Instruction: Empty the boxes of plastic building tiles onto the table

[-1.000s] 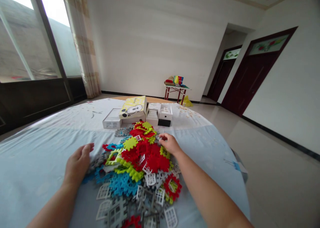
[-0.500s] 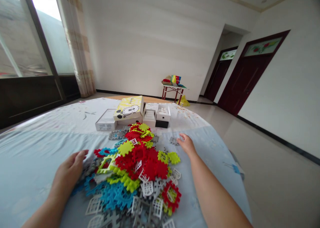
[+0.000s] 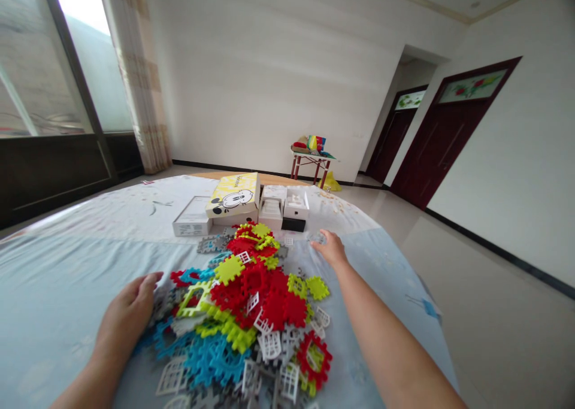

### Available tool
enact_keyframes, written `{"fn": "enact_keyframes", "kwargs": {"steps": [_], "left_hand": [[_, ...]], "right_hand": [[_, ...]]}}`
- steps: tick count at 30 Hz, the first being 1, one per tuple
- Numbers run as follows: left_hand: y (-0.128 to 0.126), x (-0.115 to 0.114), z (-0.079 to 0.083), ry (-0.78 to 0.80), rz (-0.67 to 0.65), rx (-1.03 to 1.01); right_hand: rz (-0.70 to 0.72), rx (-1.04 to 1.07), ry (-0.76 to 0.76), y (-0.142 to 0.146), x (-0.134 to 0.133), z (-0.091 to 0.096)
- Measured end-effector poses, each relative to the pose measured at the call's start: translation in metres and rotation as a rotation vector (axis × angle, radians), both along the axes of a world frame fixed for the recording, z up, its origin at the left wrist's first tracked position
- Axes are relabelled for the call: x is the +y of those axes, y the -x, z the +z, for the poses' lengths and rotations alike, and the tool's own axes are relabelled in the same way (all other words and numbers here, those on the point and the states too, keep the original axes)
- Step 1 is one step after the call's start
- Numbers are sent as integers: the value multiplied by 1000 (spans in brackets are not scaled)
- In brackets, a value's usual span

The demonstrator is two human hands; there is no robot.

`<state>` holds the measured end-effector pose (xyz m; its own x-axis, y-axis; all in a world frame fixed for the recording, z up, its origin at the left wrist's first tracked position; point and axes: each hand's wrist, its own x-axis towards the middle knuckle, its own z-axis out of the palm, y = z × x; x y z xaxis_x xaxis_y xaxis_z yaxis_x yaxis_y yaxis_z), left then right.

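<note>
A heap of interlocking plastic building pieces in red, lime, blue and grey lies in front of me, with white lattice window pieces among them. My left hand rests at the heap's left edge, fingers stretched out beside some grey pieces; its palm side is hidden. To the heap's right, my right hand is raised over the cloth. Between its thumb and fingers a small grey interlocking piece shows faintly, partly covered by the fingers.
Behind the heap stand a yellow-and-white cartoon box, an open white box and small white boxes. A light blue and white cloth covers the round table. A small side table stands by the far wall.
My right hand has lifted slightly away from me, and the grey piece that lay flat by its fingertips has left that spot. My left hand stays at the heap's edge.
</note>
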<state>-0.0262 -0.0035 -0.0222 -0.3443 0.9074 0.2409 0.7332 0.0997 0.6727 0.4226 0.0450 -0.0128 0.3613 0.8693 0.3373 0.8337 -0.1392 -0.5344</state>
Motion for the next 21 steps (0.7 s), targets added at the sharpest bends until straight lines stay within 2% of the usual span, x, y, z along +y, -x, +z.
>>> {"fn": "enact_keyframes", "kwargs": {"steps": [2, 4, 9, 12, 17, 21], "left_hand": [[0, 0, 0, 62, -9, -47], [0, 1, 0, 74, -11, -58], [-3, -1, 2, 70, -18, -37], [-4, -2, 4, 66, -19, -29], [-4, -3, 5, 74, -16, -34], [-4, -2, 5, 80, -9, -15]], "right_hand": [[-4, -14, -2, 7, 1, 3], [53, -15, -7, 16, -1, 3], [337, 25, -15, 50, -5, 2], [455, 81, 8, 71, -2, 5], [491, 125, 6, 89, -1, 8], [459, 110, -1, 76, -11, 6]]}}
